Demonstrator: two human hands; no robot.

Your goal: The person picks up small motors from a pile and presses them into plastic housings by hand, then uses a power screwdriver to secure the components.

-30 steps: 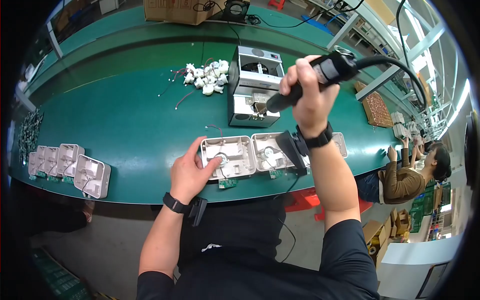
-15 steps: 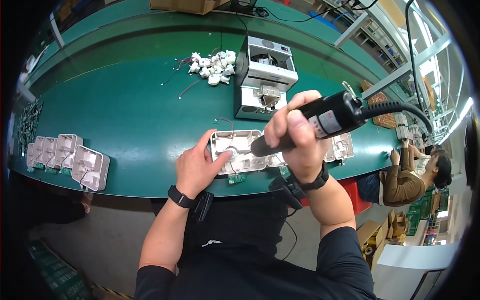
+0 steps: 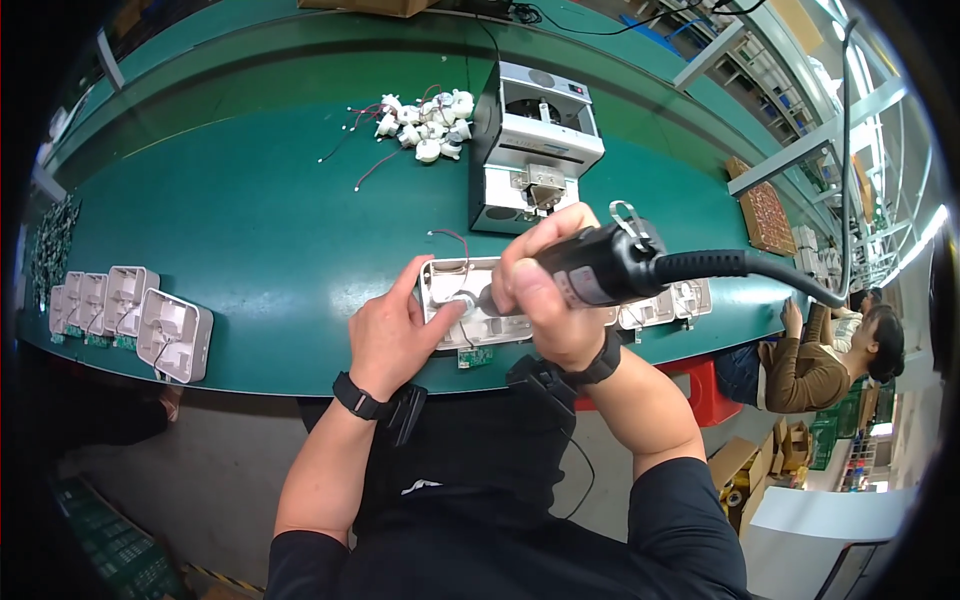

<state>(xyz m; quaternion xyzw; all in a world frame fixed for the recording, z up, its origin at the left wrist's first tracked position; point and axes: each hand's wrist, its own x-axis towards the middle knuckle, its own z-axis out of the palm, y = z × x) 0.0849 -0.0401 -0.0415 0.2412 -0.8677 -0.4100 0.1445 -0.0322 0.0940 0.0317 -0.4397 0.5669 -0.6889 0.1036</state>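
At the near edge of the green worktop point(image 3: 250, 230) my left hand point(image 3: 392, 335) lies flat and open on a white plastic housing point(image 3: 462, 292), thumb and forefinger spread, the forefinger tip pressing on a small round part inside it. My right hand point(image 3: 545, 295) is closed around a black electric screwdriver point(image 3: 600, 266), held low and slanted so that its tip points down into the same housing, just beside my left forefinger; I cannot tell whether the tip touches. A thick black cable point(image 3: 760, 268) runs from the tool's rear out to the right. A small green circuit board point(image 3: 474, 356) hangs at the housing's near edge. More white housings point(image 3: 670, 300) sit in a row to the right, partly hidden by my right hand. Behind the housing stands a grey box-shaped machine point(image 3: 532, 145), and left of it a heap of small white parts with red wires point(image 3: 425, 125). Far to my left, four more housings point(image 3: 130, 315) lean against one another. At the far right another person point(image 3: 830, 355) sits.
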